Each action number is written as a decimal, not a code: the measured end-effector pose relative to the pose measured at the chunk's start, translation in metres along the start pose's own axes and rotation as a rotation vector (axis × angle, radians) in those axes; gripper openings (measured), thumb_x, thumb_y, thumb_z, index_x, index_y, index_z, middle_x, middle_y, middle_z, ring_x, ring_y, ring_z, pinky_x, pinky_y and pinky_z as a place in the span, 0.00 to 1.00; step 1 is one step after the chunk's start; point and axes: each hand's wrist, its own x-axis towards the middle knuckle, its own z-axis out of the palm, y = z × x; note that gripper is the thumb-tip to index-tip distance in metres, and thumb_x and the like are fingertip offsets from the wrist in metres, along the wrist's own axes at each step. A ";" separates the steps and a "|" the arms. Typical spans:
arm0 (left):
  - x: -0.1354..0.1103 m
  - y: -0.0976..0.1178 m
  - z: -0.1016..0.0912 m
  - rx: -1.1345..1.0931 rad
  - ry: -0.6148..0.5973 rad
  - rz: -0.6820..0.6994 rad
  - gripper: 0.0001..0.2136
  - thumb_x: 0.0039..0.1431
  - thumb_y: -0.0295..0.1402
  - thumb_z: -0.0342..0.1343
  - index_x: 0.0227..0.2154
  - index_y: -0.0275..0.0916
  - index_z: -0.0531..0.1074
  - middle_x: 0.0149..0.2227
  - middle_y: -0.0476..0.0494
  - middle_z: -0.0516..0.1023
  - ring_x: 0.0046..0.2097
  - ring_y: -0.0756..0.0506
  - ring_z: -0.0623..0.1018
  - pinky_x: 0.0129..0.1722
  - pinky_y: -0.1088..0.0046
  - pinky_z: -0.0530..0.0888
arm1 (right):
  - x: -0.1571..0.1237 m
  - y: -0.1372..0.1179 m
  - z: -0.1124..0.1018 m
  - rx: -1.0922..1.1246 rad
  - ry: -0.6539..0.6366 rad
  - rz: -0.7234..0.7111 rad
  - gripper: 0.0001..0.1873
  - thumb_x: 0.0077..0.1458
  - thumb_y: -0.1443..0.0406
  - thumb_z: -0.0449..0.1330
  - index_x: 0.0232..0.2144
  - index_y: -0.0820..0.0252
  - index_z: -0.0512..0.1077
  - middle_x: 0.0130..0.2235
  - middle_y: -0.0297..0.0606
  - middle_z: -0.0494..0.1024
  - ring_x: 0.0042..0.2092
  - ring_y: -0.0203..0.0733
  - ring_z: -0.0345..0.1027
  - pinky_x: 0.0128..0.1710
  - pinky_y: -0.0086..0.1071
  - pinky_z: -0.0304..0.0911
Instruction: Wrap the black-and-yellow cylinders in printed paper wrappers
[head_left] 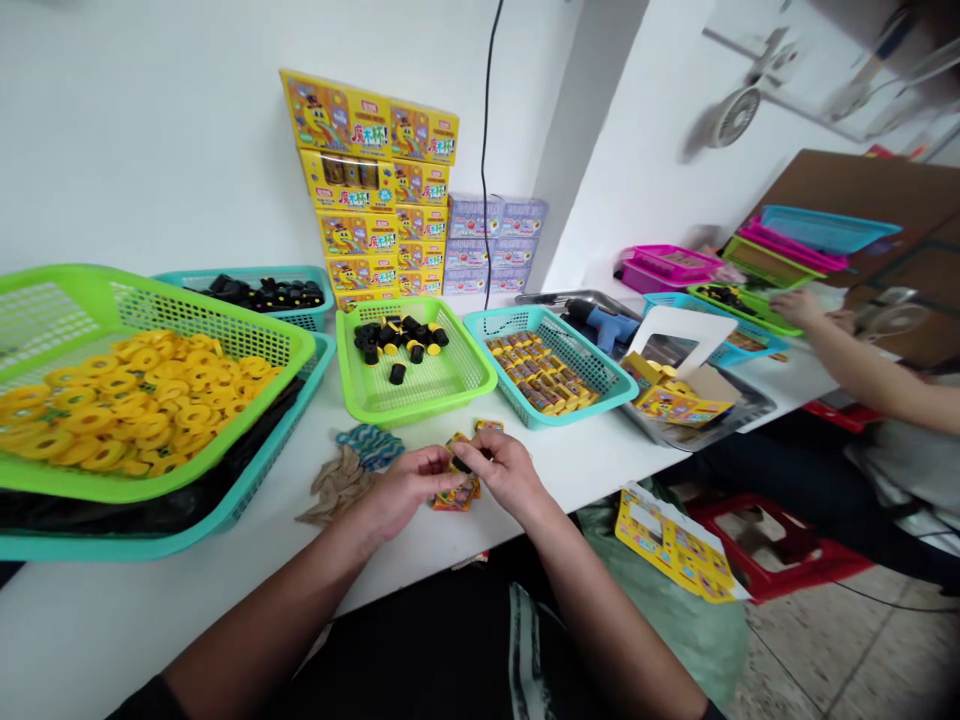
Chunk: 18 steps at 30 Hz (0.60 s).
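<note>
My left hand (409, 487) and my right hand (514, 472) meet above the table's front edge. Pinched in the right hand's fingers is a small black piece (466, 462), partly covered by them. The left hand's fingers and thumb are curled up close to it; what they grip is hidden. Colourful printed labels (454, 498) lie on the table under the hands. Left of them are a crumpled beige cloth (337, 485) and a blue patterned cloth (370, 445). Behind stands a green basket (364, 397) of small black cups with yellow parts (411, 330).
At left, a green basket (289, 335) of yellow rings sits on a turquoise one (247, 490). A turquoise basket (547, 418) holds printed tubes. Yellow boxes (356, 235) are stacked at the wall. A tray (754, 405) holds an open box. A co-worker's arm (855, 360) reaches in at right.
</note>
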 end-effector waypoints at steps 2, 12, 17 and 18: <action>0.000 0.001 0.001 0.074 0.047 0.035 0.11 0.43 0.32 0.70 0.29 0.34 0.76 0.30 0.46 0.76 0.35 0.46 0.75 0.39 0.69 0.68 | 0.000 0.000 -0.001 0.043 -0.018 0.029 0.19 0.52 0.50 0.61 0.22 0.59 0.71 0.23 0.32 0.69 0.28 0.36 0.62 0.30 0.30 0.57; -0.001 0.005 -0.003 -0.058 0.061 -0.099 0.12 0.40 0.33 0.70 0.25 0.34 0.73 0.24 0.45 0.76 0.25 0.48 0.74 0.25 0.73 0.68 | 0.000 0.008 -0.001 0.466 -0.034 0.055 0.14 0.46 0.57 0.68 0.33 0.59 0.77 0.31 0.36 0.77 0.32 0.38 0.70 0.35 0.33 0.66; 0.000 0.004 -0.002 -0.223 0.032 -0.110 0.11 0.42 0.32 0.70 0.28 0.35 0.75 0.28 0.42 0.79 0.29 0.45 0.78 0.32 0.66 0.74 | -0.003 0.007 -0.006 0.304 -0.038 -0.113 0.14 0.54 0.56 0.63 0.41 0.55 0.77 0.38 0.39 0.79 0.39 0.42 0.73 0.38 0.36 0.70; 0.000 0.003 -0.002 -0.259 0.032 -0.095 0.11 0.43 0.32 0.69 0.29 0.35 0.75 0.29 0.42 0.80 0.31 0.44 0.78 0.34 0.64 0.75 | -0.004 0.006 -0.005 0.277 -0.041 -0.138 0.14 0.55 0.56 0.63 0.42 0.54 0.77 0.38 0.40 0.78 0.39 0.43 0.73 0.38 0.37 0.70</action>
